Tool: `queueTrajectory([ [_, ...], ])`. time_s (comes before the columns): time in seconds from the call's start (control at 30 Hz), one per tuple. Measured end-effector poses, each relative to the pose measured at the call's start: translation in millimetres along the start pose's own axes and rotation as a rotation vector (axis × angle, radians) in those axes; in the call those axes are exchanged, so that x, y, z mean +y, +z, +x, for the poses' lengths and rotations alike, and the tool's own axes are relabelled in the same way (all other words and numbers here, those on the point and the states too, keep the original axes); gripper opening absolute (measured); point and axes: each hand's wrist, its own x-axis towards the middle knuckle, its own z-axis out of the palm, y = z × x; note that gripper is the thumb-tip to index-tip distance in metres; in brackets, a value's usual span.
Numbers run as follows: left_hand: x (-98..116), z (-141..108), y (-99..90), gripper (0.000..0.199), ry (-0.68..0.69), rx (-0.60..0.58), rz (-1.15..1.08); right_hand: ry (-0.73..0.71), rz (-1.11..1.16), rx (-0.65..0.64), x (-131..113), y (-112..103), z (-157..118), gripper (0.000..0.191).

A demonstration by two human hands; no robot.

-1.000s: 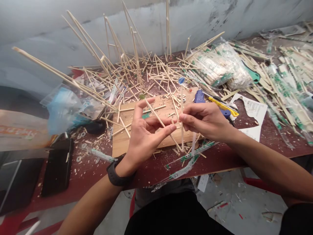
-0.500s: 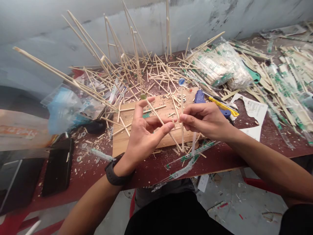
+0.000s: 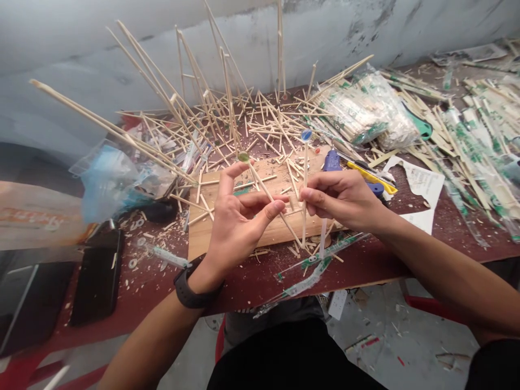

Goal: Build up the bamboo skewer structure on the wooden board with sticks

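Two thin wooden sticks meet in a V near the table's front edge. My right hand (image 3: 339, 200) pinches the upright stick (image 3: 305, 173), which has a blue disc (image 3: 306, 135) at its top. The slanted stick (image 3: 266, 190), tipped with a green disc (image 3: 243, 157), rests between the thumb and fingers of my left hand (image 3: 244, 216). That hand's index finger is bent near the green disc, and its thumb lies along the stick. Beneath both hands is a wooden board (image 3: 199, 238) with loose sticks on it.
A blue glue gun (image 3: 332, 161) and a yellow cutter (image 3: 377, 179) lie right of the board. Tall stick frames (image 3: 162, 97) stand behind. Bagged sticks (image 3: 357, 108) are at the right, a black phone (image 3: 96, 276) at the left, and plastic wrappers (image 3: 309, 279) in front.
The blue-tipped and green-tipped sticks have shifted slightly to the right at their tops. Both hands keep nearly the same places and hold.
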Motion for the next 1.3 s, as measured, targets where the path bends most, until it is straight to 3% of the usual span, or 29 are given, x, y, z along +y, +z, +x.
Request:
queueTrajectory([
  [1.03, -2.0, -2.7, -1.5, 0.070, 0.054, 0.062, 0.009, -0.014, -0.073, 0.004, -2.9, -2.4, -0.6, 0.043],
  [1.3, 0.5, -2.1, -1.6, 0.068, 0.048, 0.070, 0.000, -0.026, -0.042, 0.093, -4.1, -4.3, 0.5, 0.037],
])
